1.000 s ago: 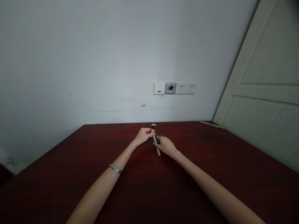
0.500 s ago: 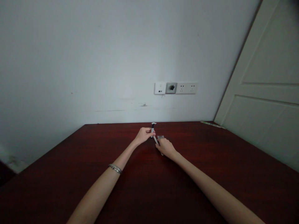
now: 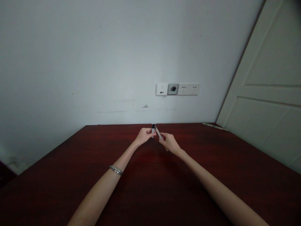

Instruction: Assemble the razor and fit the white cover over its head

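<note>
Both my arms reach out over a dark red wooden table [image 3: 145,188]. My left hand [image 3: 145,136], with a silver bracelet [image 3: 115,170] on its forearm, is closed around a small dark upright piece [image 3: 153,130] with a metal tip. My right hand [image 3: 169,143] is closed on a thin white strip [image 3: 159,134] that slants up to meet that dark piece. The two hands are close together, a little above the tabletop near its far edge. What the parts are is too small to tell.
A white wall stands right behind the table, with a row of sockets [image 3: 178,89] above my hands. A pale panelled door [image 3: 270,94] fills the right side. A thin light strip [image 3: 214,126] lies at the table's far right corner.
My right hand has lifted off the table and moved up toward my left hand, bringing the white strip's upper end to the dark piece. The small clear thing beside it is out of sight now.
</note>
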A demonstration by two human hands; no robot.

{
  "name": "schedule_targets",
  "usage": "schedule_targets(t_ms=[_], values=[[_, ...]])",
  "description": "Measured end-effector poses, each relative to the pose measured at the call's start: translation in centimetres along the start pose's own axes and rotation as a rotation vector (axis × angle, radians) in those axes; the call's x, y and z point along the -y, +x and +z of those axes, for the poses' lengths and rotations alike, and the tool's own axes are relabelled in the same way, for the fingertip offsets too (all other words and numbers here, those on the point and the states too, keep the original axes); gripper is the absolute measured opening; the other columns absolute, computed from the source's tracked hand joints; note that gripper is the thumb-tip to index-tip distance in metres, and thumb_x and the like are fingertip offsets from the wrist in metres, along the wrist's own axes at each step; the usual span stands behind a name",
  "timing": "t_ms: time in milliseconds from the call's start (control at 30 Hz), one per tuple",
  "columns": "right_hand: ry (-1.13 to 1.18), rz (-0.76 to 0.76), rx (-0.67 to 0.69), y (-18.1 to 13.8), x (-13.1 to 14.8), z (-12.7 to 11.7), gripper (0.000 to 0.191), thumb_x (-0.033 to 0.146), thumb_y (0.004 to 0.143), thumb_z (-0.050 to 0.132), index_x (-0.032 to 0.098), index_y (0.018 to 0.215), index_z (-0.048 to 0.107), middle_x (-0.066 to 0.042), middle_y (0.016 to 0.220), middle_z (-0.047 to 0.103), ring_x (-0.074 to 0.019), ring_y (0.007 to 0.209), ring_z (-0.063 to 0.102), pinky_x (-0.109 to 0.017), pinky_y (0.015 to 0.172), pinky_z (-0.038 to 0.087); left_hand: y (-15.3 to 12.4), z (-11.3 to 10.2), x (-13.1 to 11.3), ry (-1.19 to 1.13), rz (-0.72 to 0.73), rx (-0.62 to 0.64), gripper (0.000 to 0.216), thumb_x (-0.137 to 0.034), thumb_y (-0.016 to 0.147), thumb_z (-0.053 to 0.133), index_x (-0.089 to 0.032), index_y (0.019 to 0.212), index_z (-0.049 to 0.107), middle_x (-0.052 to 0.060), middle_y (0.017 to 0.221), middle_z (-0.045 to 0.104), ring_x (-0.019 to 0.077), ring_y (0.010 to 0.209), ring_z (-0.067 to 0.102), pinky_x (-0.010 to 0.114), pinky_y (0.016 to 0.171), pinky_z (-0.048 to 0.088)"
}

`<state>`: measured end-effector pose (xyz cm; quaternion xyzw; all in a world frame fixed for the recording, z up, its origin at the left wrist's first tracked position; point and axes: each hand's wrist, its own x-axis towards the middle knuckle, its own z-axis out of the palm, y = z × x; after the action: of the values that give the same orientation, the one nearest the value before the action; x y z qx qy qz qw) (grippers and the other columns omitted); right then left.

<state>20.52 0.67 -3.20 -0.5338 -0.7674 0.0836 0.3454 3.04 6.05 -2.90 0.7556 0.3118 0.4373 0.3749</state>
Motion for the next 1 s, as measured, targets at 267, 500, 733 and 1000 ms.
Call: schedule_targets(t_ms=[267,500,733,1000], values=[[0.419,0.033,-0.099,1.8,-2.8,-4.7,0.044,0.035,0.078,0.050,0.010,0.113,0.059,0.001,0.056,0.056,-0.0121,0.046,0.051,-0.025,0.048,0.045,-0.1,-0.3,0.0,-0.027,-0.057,-0.027,0.023,-0.028,0.067,0.067,-0.009,0.078,0.065,0.008,0.074,0.067,0.0171,0.071,0.062,0.027,0.066,0.048],[0.150,-0.209,-0.191,2.1,-2.1,-8.3,0.037,0.028,0.084,0.048,0.019,0.118,0.059,-0.008,0.098,0.064,-0.0176,0.081,0.058,-0.031,0.078,0.045,0.0,-0.3,0.5,0.011,-0.057,-0.058,0.022,-0.022,0.068,0.065,-0.008,0.085,0.067,0.010,0.089,0.068,0.0175,0.076,0.062,0.030,0.073,0.048],[-0.111,-0.294,0.003,1.2,0.2,-10.3,0.042,0.019,0.088,0.037,0.026,0.127,0.050,-0.006,0.086,0.061,-0.0149,0.073,0.055,-0.027,0.075,0.043,-0.4,0.0,0.0,-0.012,-0.026,-0.052,0.041,-0.017,0.070,0.060,-0.010,0.111,0.057,0.003,0.077,0.066,0.0140,0.071,0.061,0.028,0.071,0.047],[-0.223,-0.316,0.056,0.7,1.9,-9.6,0.049,0.010,0.086,0.034,0.029,0.130,0.047,-0.004,0.079,0.055,-0.0127,0.068,0.051,-0.023,0.071,0.040,-0.5,0.1,0.3,0.037,0.028,-0.035,0.026,-0.016,0.069,0.059,-0.012,0.095,0.059,0.002,0.079,0.063,0.0115,0.067,0.058,0.025,0.069,0.047]])
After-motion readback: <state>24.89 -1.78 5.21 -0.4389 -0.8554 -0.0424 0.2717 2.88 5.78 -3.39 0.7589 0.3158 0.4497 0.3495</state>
